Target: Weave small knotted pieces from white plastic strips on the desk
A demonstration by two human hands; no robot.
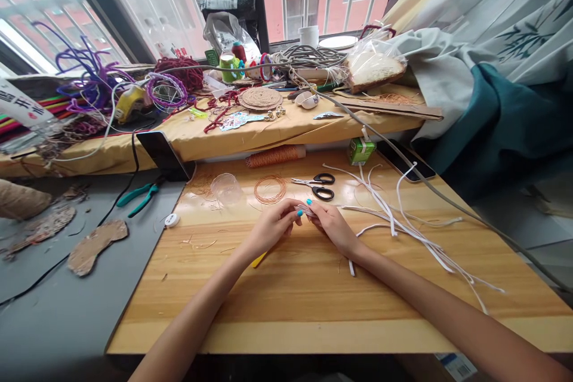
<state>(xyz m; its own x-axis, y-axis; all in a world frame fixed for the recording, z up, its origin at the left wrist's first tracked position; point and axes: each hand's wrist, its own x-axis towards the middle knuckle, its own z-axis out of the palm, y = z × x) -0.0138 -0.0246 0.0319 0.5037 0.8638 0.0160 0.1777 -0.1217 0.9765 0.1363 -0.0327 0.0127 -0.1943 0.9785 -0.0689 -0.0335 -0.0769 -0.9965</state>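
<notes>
Over the wooden table, my left hand (278, 218) and my right hand (332, 225) meet, fingertips pinched together. Between them is the gathered part of a bundle of white cords (421, 239), mostly covered by my fingers. Past my right hand the loose cord ends fan out to the right across the table. A yellow strip (258, 259) lies partly under my left forearm. Just beyond my hands are black-handled scissors (323, 185), blades slightly apart, and a coil of thin orange cord (270, 190).
Behind the scissors lie an orange thread spool (275, 156) and a green carton (362, 150). A clear plastic cup (226, 189) stands left of the coil. Teal pliers (138, 198) rest on the grey surface. A grey cable (385, 137) crosses the right side; the cloth-covered shelf (210, 142) holds craft materials.
</notes>
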